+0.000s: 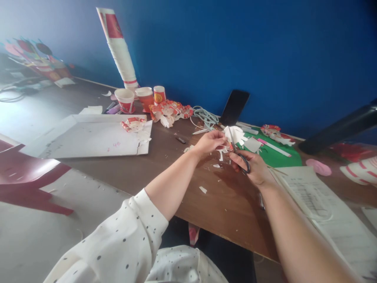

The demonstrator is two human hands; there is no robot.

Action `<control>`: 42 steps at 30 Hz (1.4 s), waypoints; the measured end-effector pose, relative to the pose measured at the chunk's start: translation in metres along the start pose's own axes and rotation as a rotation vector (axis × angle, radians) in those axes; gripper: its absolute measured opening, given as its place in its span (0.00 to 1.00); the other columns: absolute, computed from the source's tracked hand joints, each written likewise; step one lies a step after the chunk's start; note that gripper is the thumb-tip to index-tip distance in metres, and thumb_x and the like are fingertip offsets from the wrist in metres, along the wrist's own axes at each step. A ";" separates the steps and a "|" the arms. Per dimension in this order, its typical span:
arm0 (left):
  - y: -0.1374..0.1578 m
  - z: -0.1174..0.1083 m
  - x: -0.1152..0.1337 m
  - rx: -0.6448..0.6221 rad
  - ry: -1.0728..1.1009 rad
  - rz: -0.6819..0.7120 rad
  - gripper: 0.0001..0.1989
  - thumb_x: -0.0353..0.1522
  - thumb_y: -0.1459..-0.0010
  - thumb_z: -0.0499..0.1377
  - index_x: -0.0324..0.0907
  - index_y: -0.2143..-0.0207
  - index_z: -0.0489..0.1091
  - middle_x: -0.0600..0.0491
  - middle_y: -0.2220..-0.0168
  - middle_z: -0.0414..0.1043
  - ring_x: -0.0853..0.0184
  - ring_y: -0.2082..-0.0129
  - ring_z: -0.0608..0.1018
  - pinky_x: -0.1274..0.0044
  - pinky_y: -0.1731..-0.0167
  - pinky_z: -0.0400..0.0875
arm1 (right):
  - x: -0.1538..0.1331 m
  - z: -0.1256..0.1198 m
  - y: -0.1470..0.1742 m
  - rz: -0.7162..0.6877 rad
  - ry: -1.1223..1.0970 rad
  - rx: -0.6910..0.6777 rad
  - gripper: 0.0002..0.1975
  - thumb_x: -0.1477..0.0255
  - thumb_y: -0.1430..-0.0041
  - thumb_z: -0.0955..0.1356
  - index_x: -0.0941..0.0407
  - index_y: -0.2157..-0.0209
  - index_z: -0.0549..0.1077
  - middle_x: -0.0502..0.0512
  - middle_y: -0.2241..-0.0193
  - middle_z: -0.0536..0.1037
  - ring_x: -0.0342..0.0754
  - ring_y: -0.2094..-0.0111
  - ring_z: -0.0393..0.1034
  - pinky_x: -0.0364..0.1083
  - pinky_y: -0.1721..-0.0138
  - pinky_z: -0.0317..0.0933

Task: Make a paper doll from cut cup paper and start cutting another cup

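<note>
My right hand is closed round the handles of a pair of scissors, whose blades point up and away from me. Between the blades lies a white paper piece with cut, fringed edges, which looks like part of a paper cup. My left hand pinches that piece at its left side, fingertips close to the blades. Small white paper scraps lie on the brown table beneath both hands. A green sheet with a pink-and-white pen on it is just right of the scissors.
Paper cups and a tall leaning cup stack stand along the blue wall. Cut red-and-white cup pieces are heaped beside them. A phone leans on the wall near a coiled cable. A white box lid lies left, printed sheets right.
</note>
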State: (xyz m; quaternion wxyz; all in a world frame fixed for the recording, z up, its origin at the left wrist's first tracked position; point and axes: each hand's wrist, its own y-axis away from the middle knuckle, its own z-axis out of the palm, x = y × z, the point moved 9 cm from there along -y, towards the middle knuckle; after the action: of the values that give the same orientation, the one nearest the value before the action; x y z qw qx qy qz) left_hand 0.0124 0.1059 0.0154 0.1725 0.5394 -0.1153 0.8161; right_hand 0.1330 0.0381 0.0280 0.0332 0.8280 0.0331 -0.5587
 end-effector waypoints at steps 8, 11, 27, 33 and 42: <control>0.000 0.000 -0.001 -0.005 0.008 0.001 0.10 0.30 0.46 0.64 0.38 0.72 0.64 0.57 0.75 0.68 0.75 0.72 0.74 0.78 0.64 0.67 | -0.002 0.000 0.001 -0.007 0.025 0.009 0.19 0.53 0.50 0.72 0.55 0.71 0.77 0.49 0.82 0.70 0.42 0.79 0.62 0.43 0.77 0.57; -0.001 -0.001 -0.001 0.004 0.001 -0.004 0.09 0.30 0.45 0.63 0.38 0.73 0.64 0.57 0.75 0.68 0.75 0.72 0.74 0.78 0.64 0.67 | 0.001 0.000 0.000 0.010 0.024 -0.001 0.18 0.53 0.50 0.72 0.55 0.70 0.78 0.49 0.82 0.71 0.42 0.80 0.62 0.43 0.77 0.57; 0.001 0.000 0.001 0.018 0.007 0.000 0.09 0.31 0.46 0.63 0.38 0.72 0.65 0.57 0.76 0.68 0.75 0.73 0.73 0.77 0.63 0.67 | 0.006 -0.002 -0.001 0.015 0.002 0.015 0.18 0.53 0.51 0.73 0.54 0.70 0.78 0.48 0.82 0.70 0.42 0.80 0.61 0.43 0.77 0.55; 0.000 -0.001 0.000 0.028 -0.002 -0.008 0.09 0.30 0.45 0.63 0.38 0.72 0.64 0.56 0.76 0.67 0.74 0.73 0.74 0.76 0.62 0.67 | 0.006 -0.002 -0.002 0.006 0.006 0.015 0.18 0.52 0.51 0.72 0.53 0.71 0.78 0.48 0.83 0.69 0.43 0.80 0.61 0.44 0.78 0.55; 0.001 0.001 0.000 0.038 -0.020 -0.013 0.07 0.29 0.42 0.59 0.37 0.72 0.65 0.55 0.75 0.70 0.75 0.73 0.73 0.76 0.62 0.68 | 0.005 -0.002 -0.001 0.014 0.015 0.015 0.16 0.55 0.50 0.72 0.53 0.70 0.79 0.48 0.83 0.69 0.42 0.80 0.61 0.43 0.77 0.55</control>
State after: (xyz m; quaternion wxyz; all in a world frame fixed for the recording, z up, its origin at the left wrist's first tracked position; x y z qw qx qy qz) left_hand 0.0123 0.1048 0.0160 0.1665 0.5513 -0.0978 0.8116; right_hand 0.1365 0.0396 0.0243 0.0304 0.8327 0.0233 -0.5524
